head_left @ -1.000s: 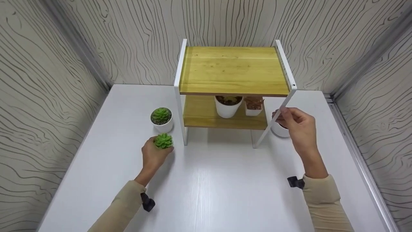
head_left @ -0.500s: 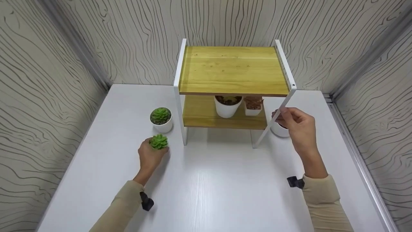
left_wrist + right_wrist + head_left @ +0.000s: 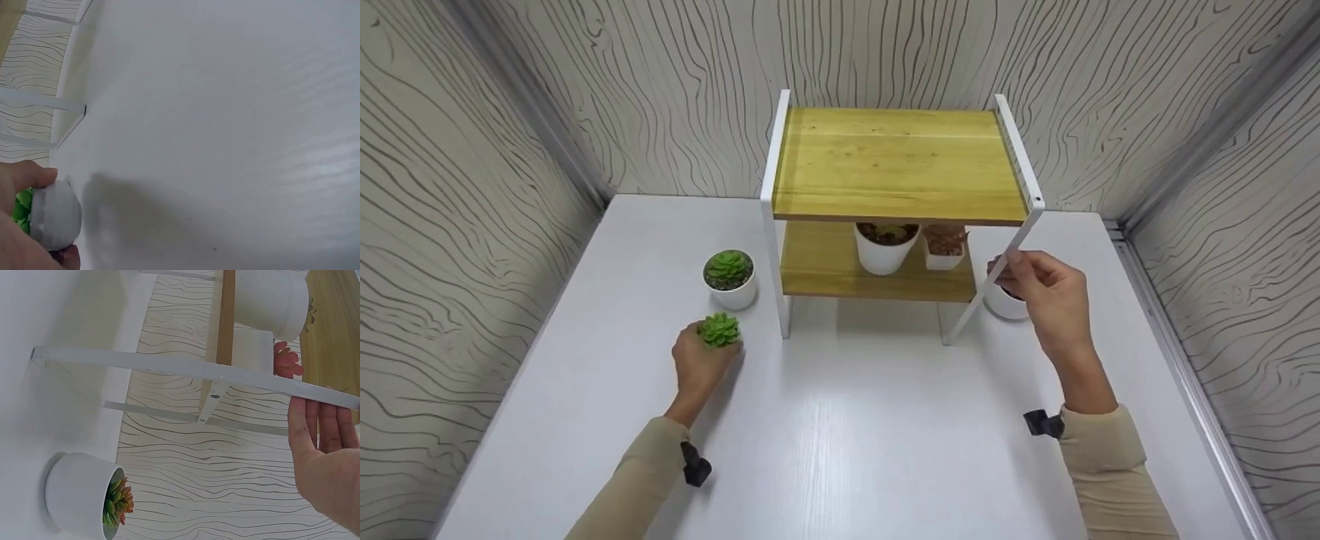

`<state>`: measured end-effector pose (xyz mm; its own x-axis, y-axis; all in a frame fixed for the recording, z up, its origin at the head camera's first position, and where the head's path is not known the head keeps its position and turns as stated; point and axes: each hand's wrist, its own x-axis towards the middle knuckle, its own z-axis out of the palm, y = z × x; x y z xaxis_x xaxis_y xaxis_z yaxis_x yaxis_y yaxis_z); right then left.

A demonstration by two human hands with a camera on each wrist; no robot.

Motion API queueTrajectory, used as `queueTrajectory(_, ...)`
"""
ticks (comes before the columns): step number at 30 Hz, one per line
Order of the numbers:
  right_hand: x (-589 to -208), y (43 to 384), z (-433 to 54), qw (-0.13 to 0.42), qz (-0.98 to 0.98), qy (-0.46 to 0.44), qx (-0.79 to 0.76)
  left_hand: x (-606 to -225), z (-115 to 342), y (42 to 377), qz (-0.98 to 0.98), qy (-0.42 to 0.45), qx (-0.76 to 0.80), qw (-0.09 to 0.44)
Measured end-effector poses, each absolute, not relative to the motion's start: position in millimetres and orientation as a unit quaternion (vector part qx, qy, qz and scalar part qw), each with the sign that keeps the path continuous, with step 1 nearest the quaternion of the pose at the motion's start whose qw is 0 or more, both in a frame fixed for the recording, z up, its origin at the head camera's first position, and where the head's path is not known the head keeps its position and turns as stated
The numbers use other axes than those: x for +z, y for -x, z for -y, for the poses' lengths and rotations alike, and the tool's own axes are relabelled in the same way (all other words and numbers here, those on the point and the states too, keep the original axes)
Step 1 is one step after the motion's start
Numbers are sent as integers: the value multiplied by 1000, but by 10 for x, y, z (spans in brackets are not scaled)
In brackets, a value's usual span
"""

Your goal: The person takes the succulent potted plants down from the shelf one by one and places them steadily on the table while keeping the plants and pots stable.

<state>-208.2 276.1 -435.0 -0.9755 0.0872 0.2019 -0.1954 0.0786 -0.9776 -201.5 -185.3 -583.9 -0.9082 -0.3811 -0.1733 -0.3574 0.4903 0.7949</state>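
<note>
My left hand (image 3: 701,364) holds a small green succulent (image 3: 718,330) in a white pot (image 3: 57,216), thumb and fingers round the pot's sides. The left wrist view shows the pot's base, with a shadow beside it. Just beyond stands another potted green succulent (image 3: 729,279) on the table. At the right, my right hand (image 3: 1054,304) pinches the front right leg (image 3: 997,270) of a two-tier shelf (image 3: 896,161) with a white frame and wooden boards. In the right wrist view, fingers (image 3: 329,427) meet that leg; the thumb is hidden there.
On the lower board stand a round white pot (image 3: 883,251) and a smaller square pot (image 3: 943,259) with a reddish plant. Right of the shelf, a white pot (image 3: 79,495) holds a red-green succulent. The white table (image 3: 840,450) meets patterned walls (image 3: 660,97).
My left hand has moved left with the potted succulent, away from the shelf. My right hand stays on the shelf leg, and the head view has shifted slightly.
</note>
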Motion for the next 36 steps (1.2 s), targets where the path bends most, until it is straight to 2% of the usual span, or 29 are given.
queueTrajectory(11, -4364, 2090, -2754, 106, 733, -47, 671, -5889, 1876, 2033, 869, -196, -454, 22)
queueTrajectory(19, -4394, 2075, -2749, 106, 743, -48, 659, -5936, 1886, 2015, 857, -214, -469, -8)
queueTrajectory(28, -4357, 2080, -2762, 110, 741, -41, 662, -5941, 1866, 2049, 851, -212, -480, 2)
queueTrajectory(36, -4367, 2081, -2759, 109, 741, -36, 662, -5941, 1854, 2059, 846, -224, -483, -22)
